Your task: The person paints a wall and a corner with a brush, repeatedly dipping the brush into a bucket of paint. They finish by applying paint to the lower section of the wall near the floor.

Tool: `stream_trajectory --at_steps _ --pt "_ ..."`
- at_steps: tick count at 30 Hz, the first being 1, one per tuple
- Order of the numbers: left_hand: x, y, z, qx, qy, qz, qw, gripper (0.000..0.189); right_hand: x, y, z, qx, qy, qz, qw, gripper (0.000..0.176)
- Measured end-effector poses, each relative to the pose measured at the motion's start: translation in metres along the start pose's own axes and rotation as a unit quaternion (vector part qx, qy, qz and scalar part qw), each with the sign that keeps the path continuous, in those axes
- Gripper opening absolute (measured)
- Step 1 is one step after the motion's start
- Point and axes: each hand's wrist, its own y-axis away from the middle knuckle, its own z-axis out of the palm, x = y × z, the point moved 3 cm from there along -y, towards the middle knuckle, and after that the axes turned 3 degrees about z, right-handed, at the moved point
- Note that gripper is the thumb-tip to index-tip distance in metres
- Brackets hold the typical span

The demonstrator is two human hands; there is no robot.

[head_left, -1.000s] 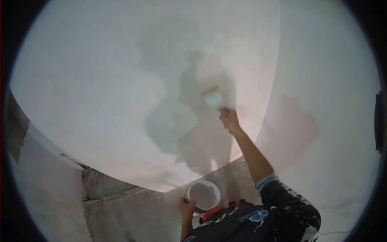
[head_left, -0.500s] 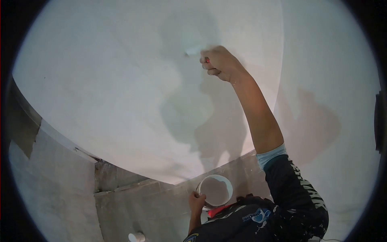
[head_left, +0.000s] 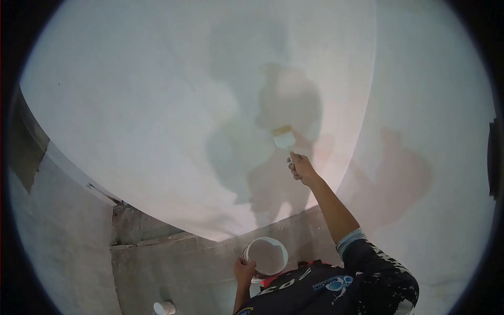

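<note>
My right hand (head_left: pixel 302 169) is closed round the handle of a paintbrush (head_left: pixel 284 137), held up in front of the pale wall (head_left: pixel 136 110). The brush has a wide white head with yellowish bristles, which point up and a little left. Low in the view, my left hand (head_left: pixel 245 270) grips the left rim of a white bucket (head_left: pixel 285 258) close to my body. Greyish-white paint (head_left: pixel 266 257) shows inside the bucket. Shadows of my head and arms fall across the wall around the brush.
Another pale wall (head_left: pixel 425 94) meets the first along a corner on the right. Below lies a grey floor (head_left: pixel 194 273) with a small white container (head_left: pixel 164 308) on it. A dark object (head_left: pixel 492 157) stands at the far right edge.
My right hand has come down and slightly right with the paintbrush, whose head now shows plainly. The bucket and my left hand have shifted slightly left and down in view.
</note>
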Motion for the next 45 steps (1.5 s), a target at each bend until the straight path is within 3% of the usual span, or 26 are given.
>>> stream_trajectory --at_steps 1,4,5,6,7,8,9,12,14,17,19,21,23,25,26,28,35,39,40,41,43,44,45 --pt "-0.017 -0.009 0.004 -0.002 -0.004 0.018 1.000 0.025 0.007 0.006 0.001 -0.020 -0.035 0.093 0.995 0.023" --pt "-0.015 -0.012 0.004 -0.011 -0.014 0.039 0.999 0.025 -0.027 0.010 0.017 -0.052 -0.025 0.107 0.993 0.011" --pt "-0.011 -0.010 0.004 -0.016 -0.021 0.040 0.999 0.025 -0.046 0.002 0.024 -0.104 -0.078 0.102 0.986 0.009" --pt "-0.010 -0.009 0.005 -0.015 -0.024 0.040 0.999 0.025 -0.074 -0.009 0.032 -0.157 -0.131 0.097 0.974 0.010" --pt "-0.011 -0.011 0.007 -0.016 -0.025 0.038 0.999 0.026 -0.119 0.006 0.053 -0.145 -0.136 0.095 0.975 0.011" --pt "-0.012 -0.013 0.009 -0.016 -0.025 0.036 0.999 0.026 -0.149 -0.008 0.063 -0.229 -0.120 0.048 0.965 0.012" --pt "-0.013 -0.012 0.010 -0.014 -0.026 0.038 0.999 0.026 -0.188 0.005 0.079 -0.239 -0.124 -0.005 0.963 0.010" --pt "-0.022 -0.014 0.015 -0.019 0.002 0.036 0.999 0.027 -0.267 0.059 0.109 -0.224 -0.103 0.022 0.969 0.011" --pt "-0.026 -0.014 0.020 -0.016 0.006 0.043 0.999 0.027 -0.283 0.096 0.116 -0.188 -0.031 -0.146 0.971 0.014" --pt "-0.031 -0.011 0.025 -0.016 -0.016 0.035 0.999 0.028 -0.245 0.095 0.108 -0.166 -0.021 -0.182 0.969 0.019" --pt "-0.032 -0.009 0.025 -0.021 -0.009 0.028 0.999 0.028 -0.198 0.065 0.085 -0.170 -0.045 -0.154 0.972 0.024" --pt "-0.030 -0.006 0.025 -0.027 -0.002 0.021 0.999 0.028 -0.131 0.017 0.055 -0.103 -0.021 -0.181 0.978 0.030" --pt "-0.021 -0.002 0.021 -0.023 -0.021 0.025 0.999 0.028 -0.056 -0.021 0.025 -0.055 0.014 -0.096 0.994 0.038" --pt "-0.026 -0.004 0.020 -0.028 -0.027 0.035 0.999 0.029 -0.008 -0.025 0.006 -0.078 -0.022 -0.028 0.996 0.042" --pt "-0.026 -0.007 0.022 -0.030 -0.034 0.044 0.998 0.029 -0.001 -0.018 0.000 -0.080 -0.021 -0.032 0.996 0.042" --pt "-0.015 -0.006 0.020 -0.030 -0.044 0.038 0.998 0.030 0.014 -0.003 -0.008 -0.090 -0.035 0.065 0.993 0.042" --pt "-0.026 -0.020 0.027 -0.033 -0.008 0.038 0.999 0.032 0.003 0.076 -0.032 -0.104 0.119 0.066 0.985 0.037" --pt "0.020 -0.022 0.017 -0.063 0.057 0.070 0.994 0.025 0.027 0.121 -0.049 -0.151 0.298 0.031 0.942 0.032" --pt "0.020 -0.025 0.016 -0.079 0.047 0.047 0.995 0.022 0.042 0.131 -0.052 -0.182 0.370 -0.003 0.911 0.027" --pt "0.031 -0.027 0.015 -0.094 0.041 0.038 0.994 0.022 0.056 0.140 -0.053 -0.189 0.367 0.019 0.910 0.027" --pt "0.023 -0.041 0.022 -0.095 0.006 0.089 0.991 0.023 0.088 0.166 -0.041 -0.248 0.546 -0.101 0.794 0.020" --pt "0.034 -0.041 0.022 -0.101 -0.010 0.096 0.990 0.023 0.102 0.171 -0.036 -0.249 0.543 -0.094 0.796 0.020" --pt "0.047 -0.044 0.027 -0.107 -0.027 0.102 0.989 0.024 0.112 0.170 -0.031 -0.249 0.555 -0.168 0.776 0.017"
